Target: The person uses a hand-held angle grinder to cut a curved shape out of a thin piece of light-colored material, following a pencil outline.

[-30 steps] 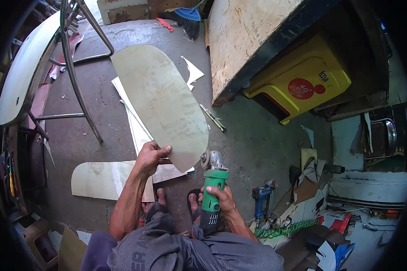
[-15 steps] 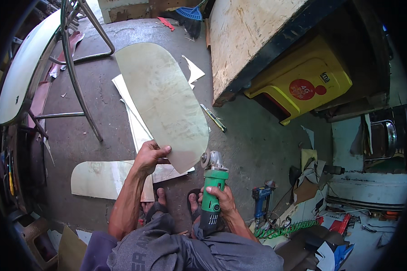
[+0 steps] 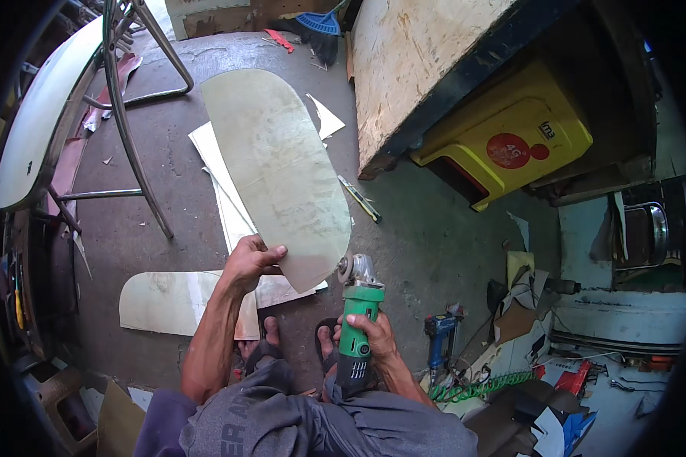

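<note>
My left hand pinches the near left edge of a thin beige panel with rounded corners, thumb on top. The panel is held above the floor. In my right hand is a green and black angle grinder, gripped around its body. Its small round disc is at the panel's near right corner; whether it touches the edge I cannot tell. Under the panel lie white sheets, partly hidden. Another beige rounded panel rests on the floor by my left forearm.
A utility knife lies right of the panel. Metal-legged furniture stands at left. At upper right, a yellow plastic stool lies under a wooden table. A blue air stapler with a green coiled hose is at right.
The panel has turned slightly clockwise, its far end shifting a little to the right. Both hands keep their grips, and the grinder has hardly moved.
</note>
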The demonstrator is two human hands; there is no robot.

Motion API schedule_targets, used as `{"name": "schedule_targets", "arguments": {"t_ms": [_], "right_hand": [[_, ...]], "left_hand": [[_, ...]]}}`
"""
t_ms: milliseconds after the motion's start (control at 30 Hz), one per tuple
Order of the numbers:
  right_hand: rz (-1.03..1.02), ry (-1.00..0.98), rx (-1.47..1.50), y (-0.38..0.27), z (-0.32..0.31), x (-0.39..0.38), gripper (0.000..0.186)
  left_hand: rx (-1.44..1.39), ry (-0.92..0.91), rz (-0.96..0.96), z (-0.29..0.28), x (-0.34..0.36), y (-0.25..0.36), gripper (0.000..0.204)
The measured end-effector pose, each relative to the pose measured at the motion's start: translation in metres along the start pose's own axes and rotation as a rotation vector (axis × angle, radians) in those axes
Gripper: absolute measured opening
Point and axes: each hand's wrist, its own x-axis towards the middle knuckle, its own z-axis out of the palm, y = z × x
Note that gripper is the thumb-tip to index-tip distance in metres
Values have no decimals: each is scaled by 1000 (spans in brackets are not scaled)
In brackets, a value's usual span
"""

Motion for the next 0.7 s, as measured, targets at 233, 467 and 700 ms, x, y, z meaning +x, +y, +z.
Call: {"name": "schedule_targets", "arguments": {"t_ms": [233,467,700], "right_hand": [[20,-19,9,-7,5,-3,49],[-4,-3,-19,-3,2,-2,48],[-2,1,-12,-1,0,-1,46]], "left_hand": [[-1,-7,10,-5,2,-5,35],[19,-7,1,-4,0,0,38],[19,-17,5,-11,4,-5,37]]}}
